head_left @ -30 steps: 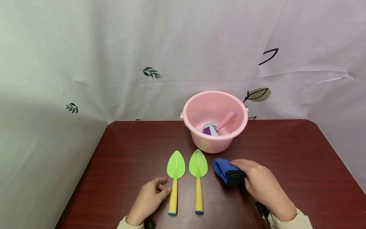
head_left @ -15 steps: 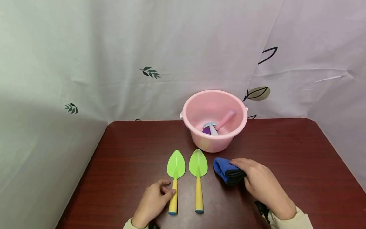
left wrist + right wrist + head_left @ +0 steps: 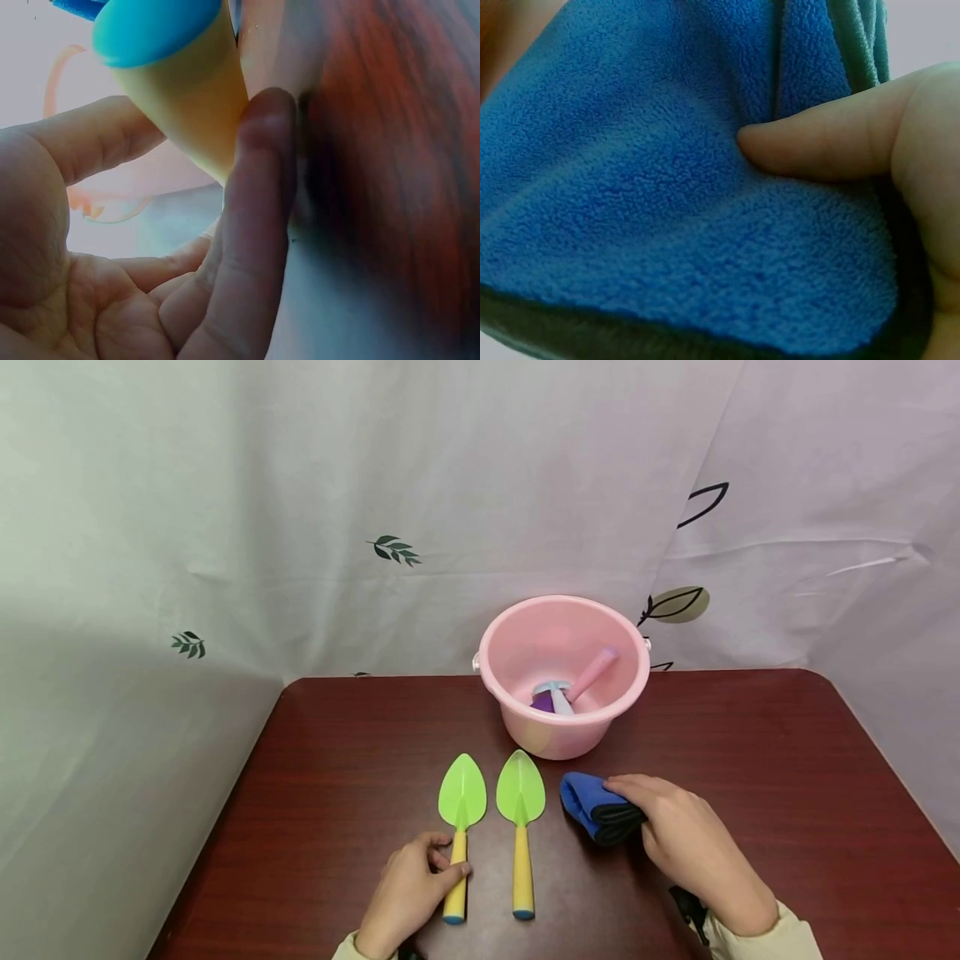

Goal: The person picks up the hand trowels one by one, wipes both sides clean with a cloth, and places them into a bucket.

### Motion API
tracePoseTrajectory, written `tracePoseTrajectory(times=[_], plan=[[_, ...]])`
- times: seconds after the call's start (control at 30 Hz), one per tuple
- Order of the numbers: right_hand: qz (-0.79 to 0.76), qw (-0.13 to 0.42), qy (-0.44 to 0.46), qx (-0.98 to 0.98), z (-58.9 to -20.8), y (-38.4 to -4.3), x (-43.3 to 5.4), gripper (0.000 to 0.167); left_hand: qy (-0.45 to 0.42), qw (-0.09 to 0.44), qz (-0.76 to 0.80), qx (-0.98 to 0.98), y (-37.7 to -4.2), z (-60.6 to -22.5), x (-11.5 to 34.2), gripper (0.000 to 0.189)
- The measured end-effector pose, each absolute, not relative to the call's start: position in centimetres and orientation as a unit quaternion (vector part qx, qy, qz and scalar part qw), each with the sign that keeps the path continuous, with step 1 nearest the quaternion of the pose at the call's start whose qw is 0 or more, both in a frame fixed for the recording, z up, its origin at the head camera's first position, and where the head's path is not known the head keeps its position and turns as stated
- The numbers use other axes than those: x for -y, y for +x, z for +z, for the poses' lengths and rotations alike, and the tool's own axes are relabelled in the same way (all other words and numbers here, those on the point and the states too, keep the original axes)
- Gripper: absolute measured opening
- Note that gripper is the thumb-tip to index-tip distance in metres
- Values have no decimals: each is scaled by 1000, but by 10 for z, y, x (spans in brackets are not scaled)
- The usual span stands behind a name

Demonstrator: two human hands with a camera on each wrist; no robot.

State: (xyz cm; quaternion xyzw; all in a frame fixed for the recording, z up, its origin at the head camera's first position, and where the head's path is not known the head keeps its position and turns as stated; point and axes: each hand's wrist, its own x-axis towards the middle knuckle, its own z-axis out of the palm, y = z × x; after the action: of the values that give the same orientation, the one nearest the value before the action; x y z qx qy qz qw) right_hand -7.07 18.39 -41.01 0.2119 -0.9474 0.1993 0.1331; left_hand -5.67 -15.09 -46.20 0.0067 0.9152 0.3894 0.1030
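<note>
Green trowel [image 3: 462, 795] is pinched by left hand [image 3: 408, 887], thumb [image 3: 454, 873] uppermost.

No readable text, labels, brands, numbers or signs in the head view or either wrist view.
</note>
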Motion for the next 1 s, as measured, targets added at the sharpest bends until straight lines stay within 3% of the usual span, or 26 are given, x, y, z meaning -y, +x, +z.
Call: tracePoseTrajectory(times=[0.4, 1.0], plan=[[199, 137, 212, 947, -411, -71, -185, 54, -17, 141, 435, -889, -62, -465, 154, 34], [198, 144, 210, 947, -410, -70, -186, 54, -24, 131, 432, -892, -62, -467, 160, 26]])
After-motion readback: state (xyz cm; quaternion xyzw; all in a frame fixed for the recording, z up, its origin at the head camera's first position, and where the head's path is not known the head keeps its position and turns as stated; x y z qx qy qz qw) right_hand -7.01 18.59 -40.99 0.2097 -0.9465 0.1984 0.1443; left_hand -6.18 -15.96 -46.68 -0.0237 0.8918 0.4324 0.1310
